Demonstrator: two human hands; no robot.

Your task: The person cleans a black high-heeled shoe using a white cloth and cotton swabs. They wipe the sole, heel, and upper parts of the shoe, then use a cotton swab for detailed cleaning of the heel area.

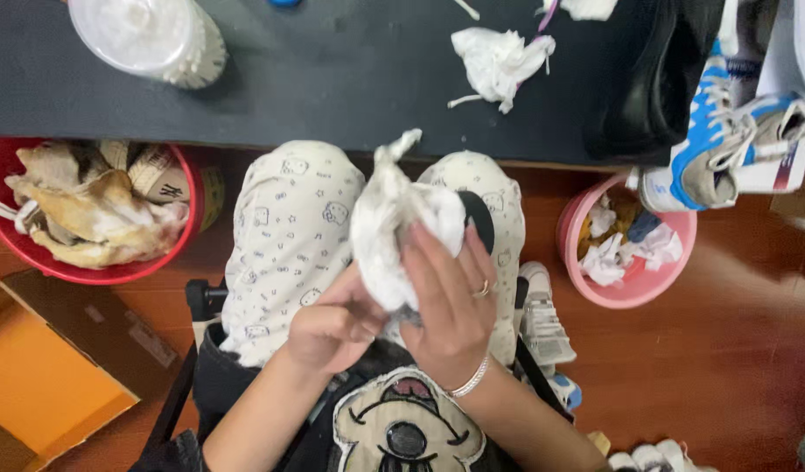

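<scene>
Seated, the person holds both hands together over the lap: the left hand (333, 328) is curled into a loose fist pinching the lower edge of a crumpled white paper wad (394, 232), while the right hand (451, 301), wearing a ring and a thin bracelet, lies flat with fingers pressed against the wad's side. The wad is bunched and wrinkled, twisted to a point at its top, and sits above the knees, just below the edge of the dark grey table (350, 79).
</scene>
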